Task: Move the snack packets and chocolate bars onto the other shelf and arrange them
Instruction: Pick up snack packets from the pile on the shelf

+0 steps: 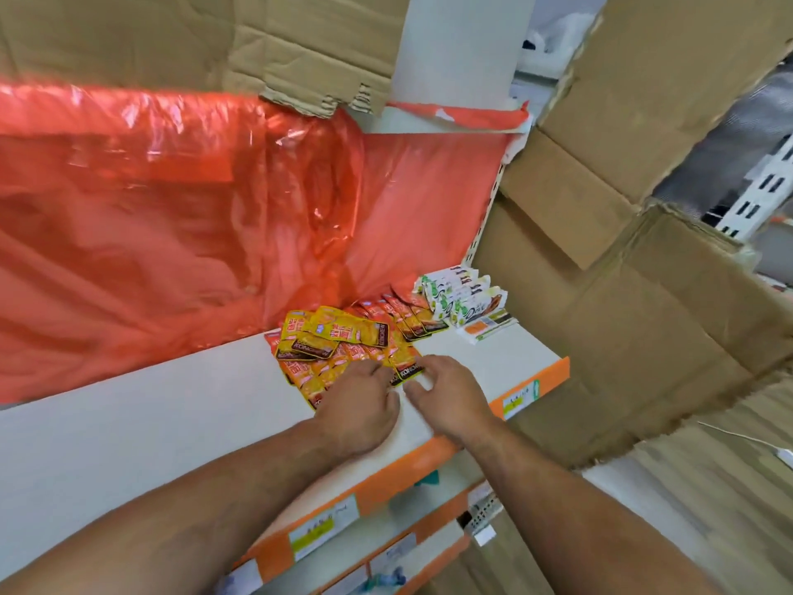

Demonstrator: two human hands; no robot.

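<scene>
A white shelf (171,414) with an orange front edge (553,371) runs from near left to far right, and the task's goods are gathered towards its far right end. A loose heap of yellow snack packets (330,337) lies on the board, overlapping one another at odd angles, with dark bands across their ends. Just beyond them to the right, a fanned row of red packets (407,319) leans back against the red plastic sheet (150,199) that hangs behind the shelf. At the far right corner stands a small stack of white and green packets (461,294), with a flat orange-and-white card (487,326) lying just in front of it. Both bare arms reach in from the near side. The left hand (362,407) rests palm down on the near edge of the yellow heap, its fingers stretched forward and lying on the packets — it holds none of them. The right hand (450,397) is just beside it, thumbs almost meeting, its fingers spread and loosely bent; its fingertips reach the nearest yellow packet (405,371), and nothing is gripped. Brown cardboard (600,251) fills the right side and the top of the view, and a white post (455,45) rises behind the shelf. Price labels (521,395) sit on the orange edge, and a lower shelf (377,521) shows beneath it.
</scene>
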